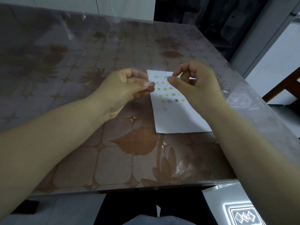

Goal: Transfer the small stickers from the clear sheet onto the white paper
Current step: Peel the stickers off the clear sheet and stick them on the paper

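**Above the paper, both grips pinched**

Above the far end of the white paper [177, 117], my two hands hang close together. My left hand [123, 90] is curled, its grip pinching a small squarish sticker [151, 83] between thumb tip and forefinger. My right hand [196, 82] is curled too. Its thumb and forefinger tips are pressed together near the paper's top edge, and the other fingers are tucked in. What that grip pinches I cannot tell, and I cannot make out the clear sheet for certain.

The paper lies flat on the table [113, 159], a matte rectangle. Rows of stickers [168, 95] fill its far half: tiny rounded squares, yellow-green with dark pictures, and one alone below the rows. The table wears a glossy clear film over brown cloth printed with leaves, flowers and rounded tiles.
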{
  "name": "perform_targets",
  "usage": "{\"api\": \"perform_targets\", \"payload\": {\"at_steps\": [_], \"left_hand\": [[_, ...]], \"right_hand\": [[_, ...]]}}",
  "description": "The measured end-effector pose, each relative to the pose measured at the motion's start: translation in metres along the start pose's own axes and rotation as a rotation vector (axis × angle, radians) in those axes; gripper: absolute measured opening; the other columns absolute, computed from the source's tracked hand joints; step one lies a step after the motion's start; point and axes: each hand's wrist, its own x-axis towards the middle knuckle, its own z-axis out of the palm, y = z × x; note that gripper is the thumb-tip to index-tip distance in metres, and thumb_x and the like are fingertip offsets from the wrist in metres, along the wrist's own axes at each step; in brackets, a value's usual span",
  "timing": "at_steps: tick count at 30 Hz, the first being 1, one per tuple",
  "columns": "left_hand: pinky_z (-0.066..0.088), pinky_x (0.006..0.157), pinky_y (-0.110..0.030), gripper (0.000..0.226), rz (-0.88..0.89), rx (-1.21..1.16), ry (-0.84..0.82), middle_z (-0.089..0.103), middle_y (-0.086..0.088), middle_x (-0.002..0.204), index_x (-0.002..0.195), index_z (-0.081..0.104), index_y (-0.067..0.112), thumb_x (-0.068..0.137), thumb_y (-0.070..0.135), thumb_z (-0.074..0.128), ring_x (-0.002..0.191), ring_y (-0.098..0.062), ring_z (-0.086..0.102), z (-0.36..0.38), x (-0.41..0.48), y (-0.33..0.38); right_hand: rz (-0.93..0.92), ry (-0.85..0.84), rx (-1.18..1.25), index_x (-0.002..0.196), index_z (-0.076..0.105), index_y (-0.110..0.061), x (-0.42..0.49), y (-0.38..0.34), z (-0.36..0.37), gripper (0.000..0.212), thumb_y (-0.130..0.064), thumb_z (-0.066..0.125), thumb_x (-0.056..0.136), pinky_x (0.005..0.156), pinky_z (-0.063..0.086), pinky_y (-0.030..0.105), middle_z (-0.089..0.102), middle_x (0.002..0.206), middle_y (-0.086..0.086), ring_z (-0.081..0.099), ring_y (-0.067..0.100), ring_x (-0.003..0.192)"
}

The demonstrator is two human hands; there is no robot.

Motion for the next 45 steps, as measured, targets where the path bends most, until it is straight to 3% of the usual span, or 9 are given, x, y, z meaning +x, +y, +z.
{"api": "perform_targets", "payload": {"at_steps": [6, 18, 23, 26, 29, 33, 37, 41, 45], "left_hand": [[0.055, 0.066, -0.02, 0.015, -0.024, 0.025, -0.074, 0.071, -0.006, 0.083, 0.095, 0.059, 0.008, 0.084, -0.001, 0.06, 0.075, -0.014, 0.07, 0.001, -0.002, 0.0], [0.054, 0.066, -0.019, 0.015, -0.07, -0.009, -0.069, 0.073, -0.005, 0.081, 0.092, 0.06, 0.01, 0.08, 0.001, 0.063, 0.078, -0.014, 0.071, 0.0, -0.002, 0.001], [0.056, 0.07, -0.022, 0.02, -0.061, 0.005, -0.046, 0.072, -0.01, 0.083, 0.095, 0.06, 0.007, 0.077, 0.003, 0.067, 0.079, -0.016, 0.071, 0.001, -0.002, -0.001], [0.057, 0.07, -0.023, 0.016, -0.027, 0.044, 0.014, 0.072, -0.009, 0.083, 0.095, 0.059, 0.006, 0.081, 0.0, 0.063, 0.076, -0.014, 0.071, 0.002, -0.001, -0.003], [0.056, 0.067, -0.019, 0.014, -0.017, 0.028, 0.071, 0.072, -0.008, 0.084, 0.094, 0.057, 0.006, 0.084, -0.003, 0.06, 0.075, -0.012, 0.071, -0.002, 0.001, -0.002], [0.056, 0.067, -0.017, 0.014, -0.016, 0.025, 0.085, 0.07, -0.01, 0.088, 0.093, 0.056, 0.007, 0.084, -0.004, 0.059, 0.074, -0.01, 0.07, -0.004, 0.003, -0.001], [0.055, 0.067, -0.018, 0.015, -0.013, 0.028, 0.068, 0.071, -0.01, 0.086, 0.093, 0.056, 0.008, 0.084, -0.004, 0.059, 0.076, -0.012, 0.071, -0.003, 0.003, -0.002], [0.056, 0.069, -0.019, 0.015, -0.009, 0.03, 0.06, 0.072, -0.009, 0.085, 0.093, 0.057, 0.009, 0.084, -0.003, 0.059, 0.078, -0.014, 0.071, -0.004, 0.003, -0.003], [0.055, 0.069, -0.019, 0.015, 0.004, 0.039, 0.053, 0.072, -0.009, 0.086, 0.092, 0.057, 0.009, 0.084, -0.003, 0.059, 0.079, -0.014, 0.071, -0.004, 0.002, -0.003]], "right_hand": [[-0.202, -0.011, -0.218, 0.09, 0.07, -0.024, -0.002, 0.004, 0.014, 0.009, -0.022, 0.07, 0.081, 0.057, 0.035, 0.009, 0.035, 0.064, -0.012, 0.04, 0.001, 0.055], [-0.276, 0.006, -0.292, 0.089, 0.074, -0.026, -0.002, 0.006, 0.017, 0.011, -0.027, 0.072, 0.078, 0.055, 0.035, 0.009, 0.036, 0.067, -0.015, 0.04, 0.001, 0.055], [-0.261, -0.071, -0.376, 0.083, 0.07, -0.025, -0.003, 0.003, 0.016, 0.003, -0.026, 0.069, 0.081, 0.054, 0.035, 0.011, 0.035, 0.068, -0.014, 0.04, -0.001, 0.056], [-0.163, -0.124, -0.248, 0.078, 0.069, -0.022, -0.002, -0.004, 0.005, 0.003, -0.023, 0.07, 0.08, 0.052, 0.033, 0.008, 0.038, 0.064, -0.011, 0.04, 0.0, 0.052], [0.146, -0.263, -0.154, 0.074, 0.072, -0.02, 0.003, -0.003, -0.02, 0.004, -0.022, 0.073, 0.077, 0.048, 0.033, 0.005, 0.053, 0.056, -0.012, 0.042, -0.002, 0.047], [0.386, -0.392, -0.233, 0.076, 0.075, -0.019, 0.005, 0.005, -0.031, 0.007, -0.025, 0.076, 0.071, 0.055, 0.037, 0.016, 0.061, 0.064, -0.009, 0.045, 0.0, 0.052], [0.403, -0.382, -0.228, 0.074, 0.075, -0.021, 0.004, 0.006, -0.027, 0.004, -0.023, 0.077, 0.071, 0.056, 0.041, 0.008, 0.068, 0.073, -0.011, 0.055, -0.002, 0.065], [0.396, -0.381, -0.245, 0.072, 0.075, -0.022, 0.004, 0.006, -0.024, 0.004, -0.021, 0.078, 0.07, 0.066, 0.041, 0.015, 0.07, 0.076, -0.011, 0.058, 0.0, 0.075], [0.357, -0.39, -0.27, 0.072, 0.074, -0.023, 0.001, 0.003, -0.02, 0.003, -0.021, 0.077, 0.071, 0.067, 0.041, 0.013, 0.07, 0.082, -0.009, 0.056, -0.001, 0.075]]}}
